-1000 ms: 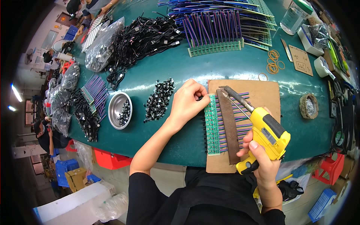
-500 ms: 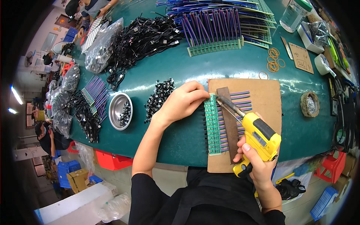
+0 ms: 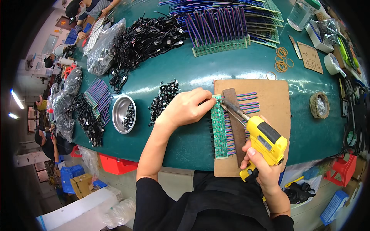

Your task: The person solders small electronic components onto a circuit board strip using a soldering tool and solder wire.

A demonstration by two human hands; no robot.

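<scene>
At a green table, your right hand grips a yellow soldering gun, its tip at the upper end of a green circuit board, beside your left hand's fingertips; a brown bar crosses the wires.

On the worktop, cardboard bears the circuit panel, a bar just right of it. Leftward lie a component pile, then a bowl; wired boards lie far.

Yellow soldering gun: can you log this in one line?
left hand: at green board, far end | right hand: holds yellow soldering gun | tip: at same end | brown bar: across wires
</scene>
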